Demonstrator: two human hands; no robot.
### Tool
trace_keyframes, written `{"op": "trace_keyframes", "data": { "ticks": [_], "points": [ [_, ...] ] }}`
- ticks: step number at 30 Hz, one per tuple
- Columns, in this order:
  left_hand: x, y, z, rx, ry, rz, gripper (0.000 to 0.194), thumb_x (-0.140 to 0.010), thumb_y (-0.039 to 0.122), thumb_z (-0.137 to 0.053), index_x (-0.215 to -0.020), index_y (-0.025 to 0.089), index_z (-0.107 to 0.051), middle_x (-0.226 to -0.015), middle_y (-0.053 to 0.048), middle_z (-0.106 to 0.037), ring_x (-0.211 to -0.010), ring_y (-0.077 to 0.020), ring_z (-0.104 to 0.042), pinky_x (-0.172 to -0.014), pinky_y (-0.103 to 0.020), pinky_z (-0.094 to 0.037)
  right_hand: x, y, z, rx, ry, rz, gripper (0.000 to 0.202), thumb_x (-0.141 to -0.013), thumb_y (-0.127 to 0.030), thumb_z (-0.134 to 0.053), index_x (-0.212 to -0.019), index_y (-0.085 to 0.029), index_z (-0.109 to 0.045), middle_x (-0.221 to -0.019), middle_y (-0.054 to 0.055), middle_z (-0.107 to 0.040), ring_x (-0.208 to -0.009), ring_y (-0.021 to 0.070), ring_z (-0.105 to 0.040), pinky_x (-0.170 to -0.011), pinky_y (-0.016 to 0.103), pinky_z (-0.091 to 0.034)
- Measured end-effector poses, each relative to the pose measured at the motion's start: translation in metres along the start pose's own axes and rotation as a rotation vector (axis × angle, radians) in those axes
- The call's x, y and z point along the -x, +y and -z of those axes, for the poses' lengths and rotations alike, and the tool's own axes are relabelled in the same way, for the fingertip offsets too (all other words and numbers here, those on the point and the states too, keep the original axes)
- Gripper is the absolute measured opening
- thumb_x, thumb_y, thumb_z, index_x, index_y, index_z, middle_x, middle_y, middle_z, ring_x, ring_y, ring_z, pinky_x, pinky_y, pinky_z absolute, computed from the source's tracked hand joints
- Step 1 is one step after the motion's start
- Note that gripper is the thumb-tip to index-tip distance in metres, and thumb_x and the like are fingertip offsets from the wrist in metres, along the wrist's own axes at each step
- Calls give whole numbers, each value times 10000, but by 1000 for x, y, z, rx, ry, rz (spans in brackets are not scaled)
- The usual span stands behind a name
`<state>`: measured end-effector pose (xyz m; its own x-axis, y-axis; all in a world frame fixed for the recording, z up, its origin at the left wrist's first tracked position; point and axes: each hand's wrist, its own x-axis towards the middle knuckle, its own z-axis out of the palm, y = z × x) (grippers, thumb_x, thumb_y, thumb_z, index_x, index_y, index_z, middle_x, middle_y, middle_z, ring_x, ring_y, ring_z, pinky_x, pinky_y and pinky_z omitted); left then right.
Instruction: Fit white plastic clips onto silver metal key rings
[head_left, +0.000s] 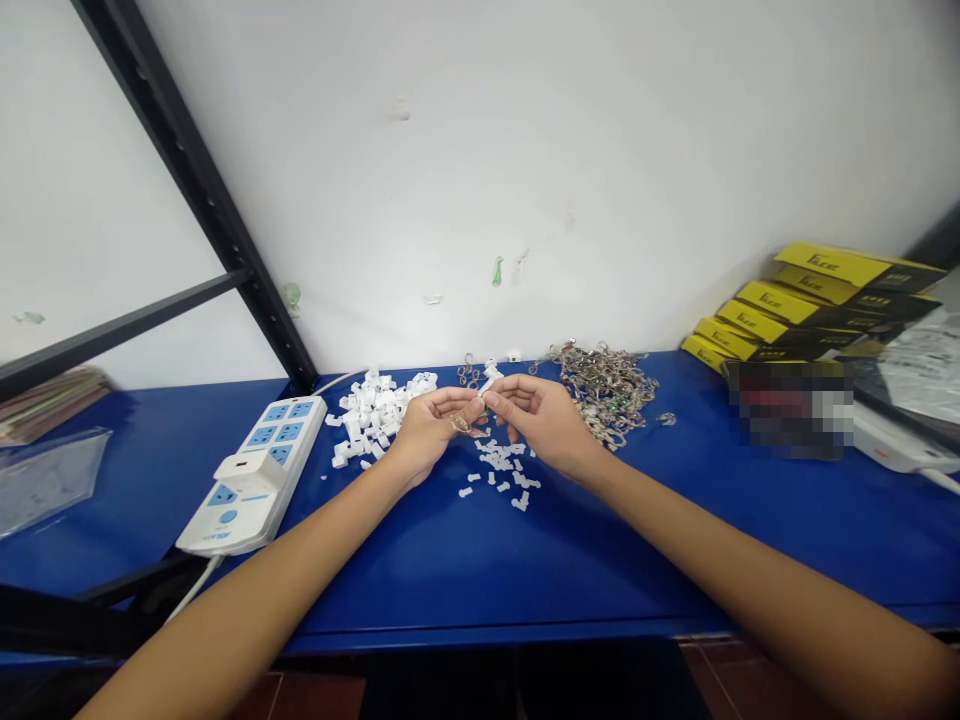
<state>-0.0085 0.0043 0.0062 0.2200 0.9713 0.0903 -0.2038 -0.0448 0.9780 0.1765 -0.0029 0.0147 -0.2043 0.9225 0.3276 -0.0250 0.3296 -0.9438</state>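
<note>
My left hand (431, 430) and my right hand (546, 420) meet over the middle of the blue table (480, 570). Gold-coloured metal pieces (466, 427) hang at my left hand's closed fingers. Between both hands' fingertips is a small white piece (486, 388), partly hidden by them. A heap of white plastic parts (375, 410) lies left of my left hand. Beyond my right hand spreads a pile of metal rings and clasps (611, 385). Small flat white pieces (517, 480) are scattered below the hands.
A white power strip (281, 435) stands at the left beside a black shelf frame (217, 220). Yellow and black boxes (765, 320) are stacked at the right, near another white strip (892, 440). A plastic bag (56, 475) lies far left. The wall (480, 180) rises behind.
</note>
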Motion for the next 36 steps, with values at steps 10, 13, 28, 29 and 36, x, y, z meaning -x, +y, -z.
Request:
{"op": "trace_keyframes", "data": {
  "ticks": [10,13,28,29,36],
  "points": [
    [-1,1,0,56,13,53,483,-626,402,-979,-965,118,-785,-844,-80,-784,-686,-162,-716,-732,-329,-610,2,5,-1,-24,50,29,341,-779,-461,-847,-946,-178,-756,-849,68,-742,-634,142,-620,-431,240,-494],
    [-2,1,1,63,23,47,469,-628,403,-977,-951,124,-783,-832,-72,-781,-692,-166,-721,-738,-335,-610,3,3,0,-23,19,29,338,-797,-460,-831,-989,-190,-764,-904,78,-754,-679,158,-645,-463,257,-527],
    [-3,-1,4,74,-1,34,469,-641,408,-971,-977,136,-789,-856,-64,-783,-761,-176,-731,-750,-327,-609,4,-1,3,40,71,54,341,-790,-459,-837,-1000,-200,-763,-901,90,-758,-751,204,-692,-431,254,-501],
    [-2,-1,4,73,-5,36,468,-640,406,-972,-976,137,-789,-852,-64,-782,-767,-179,-732,-741,-323,-610,4,-1,3,47,76,58,341,-787,-458,-839,-997,-200,-762,-901,91,-760,-755,205,-695,-436,255,-502],
    [-1,0,3,69,4,41,454,-626,402,-979,-945,142,-786,-828,-63,-772,-755,-184,-724,-692,-315,-611,4,-3,1,92,78,87,288,-781,-448,-841,-928,-215,-759,-879,80,-771,-751,207,-712,-544,309,-549]
  ]
}}
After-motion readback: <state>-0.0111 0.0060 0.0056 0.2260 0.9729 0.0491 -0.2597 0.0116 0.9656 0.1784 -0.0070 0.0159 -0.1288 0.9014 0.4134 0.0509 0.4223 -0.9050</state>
